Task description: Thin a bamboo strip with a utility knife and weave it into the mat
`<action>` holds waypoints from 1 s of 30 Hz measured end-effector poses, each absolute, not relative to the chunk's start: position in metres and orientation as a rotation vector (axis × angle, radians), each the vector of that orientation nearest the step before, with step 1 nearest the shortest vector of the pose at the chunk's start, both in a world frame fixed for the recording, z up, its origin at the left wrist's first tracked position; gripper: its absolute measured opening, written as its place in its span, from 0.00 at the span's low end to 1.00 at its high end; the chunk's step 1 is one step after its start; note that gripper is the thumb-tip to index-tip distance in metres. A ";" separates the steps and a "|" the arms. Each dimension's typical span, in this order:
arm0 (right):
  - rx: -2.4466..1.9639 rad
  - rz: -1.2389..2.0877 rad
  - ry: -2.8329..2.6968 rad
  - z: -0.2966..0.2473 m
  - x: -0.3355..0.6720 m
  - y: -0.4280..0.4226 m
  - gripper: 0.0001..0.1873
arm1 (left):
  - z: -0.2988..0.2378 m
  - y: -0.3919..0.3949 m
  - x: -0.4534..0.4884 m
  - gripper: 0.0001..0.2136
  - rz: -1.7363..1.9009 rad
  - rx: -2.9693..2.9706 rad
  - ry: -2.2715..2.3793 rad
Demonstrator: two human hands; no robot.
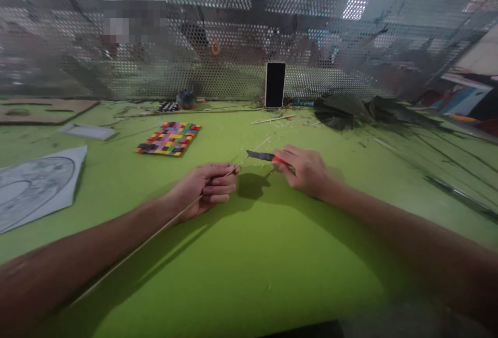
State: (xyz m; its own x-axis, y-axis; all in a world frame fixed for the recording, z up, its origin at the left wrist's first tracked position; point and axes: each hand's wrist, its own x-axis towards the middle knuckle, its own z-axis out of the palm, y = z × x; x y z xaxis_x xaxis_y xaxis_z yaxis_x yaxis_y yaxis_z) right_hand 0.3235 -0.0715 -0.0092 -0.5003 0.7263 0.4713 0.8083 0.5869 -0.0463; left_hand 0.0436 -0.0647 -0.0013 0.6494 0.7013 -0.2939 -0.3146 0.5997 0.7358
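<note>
Knife (260, 155) and thin strip (155, 234) at mid-frame
The left hand (210, 187) pinches the strip, which trails toward the lower left; the right hand (305, 169) holds the knife — pointing left, its tip near the strip's end. On the green tabletop (218, 270) — a multicoloured woven square (169, 139) left of centre, a phone (275, 85) upright at upper centre.

The knife's blade (260, 155) is dark, dull metal, its handle (277, 159) bright orange plastic. The thin strip (155, 235) has a pale, woody look with a fairly smooth surface. The table (249, 260) is smooth and green, with a soft sheen. Behind it stands a screen (233, 76) of grey metal (punched all over with small holes). The phone (275, 85) shows a smooth black face. White paper makes the matt printed sheet (46, 187); the woven mat (171, 138) may be paper or plastic, too blurred to settle.
</note>
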 end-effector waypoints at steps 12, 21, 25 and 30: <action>-1.422 -0.301 -2.261 -0.008 0.345 -0.056 0.22 | -0.002 -0.065 0.043 0.09 0.617 0.701 0.611; -1.538 -0.222 -2.110 -0.004 0.375 -0.036 0.20 | -0.002 -0.068 0.043 0.08 0.598 0.730 0.609; -1.431 -0.192 -2.104 -0.003 0.366 -0.042 0.19 | -0.002 -0.066 0.044 0.09 0.601 0.727 0.611; -1.201 -0.110 -2.298 -0.008 0.335 -0.063 0.19 | -0.003 -0.064 0.042 0.10 0.595 0.712 0.604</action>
State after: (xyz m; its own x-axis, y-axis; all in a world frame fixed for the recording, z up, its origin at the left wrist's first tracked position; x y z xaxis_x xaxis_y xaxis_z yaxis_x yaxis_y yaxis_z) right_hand 0.3354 -0.0628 -0.0081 -0.4572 0.7380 0.4963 0.7819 0.5994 -0.1710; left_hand 0.0423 -0.0639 -0.0033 0.6757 0.6747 -0.2968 -0.2866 0.6114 0.7376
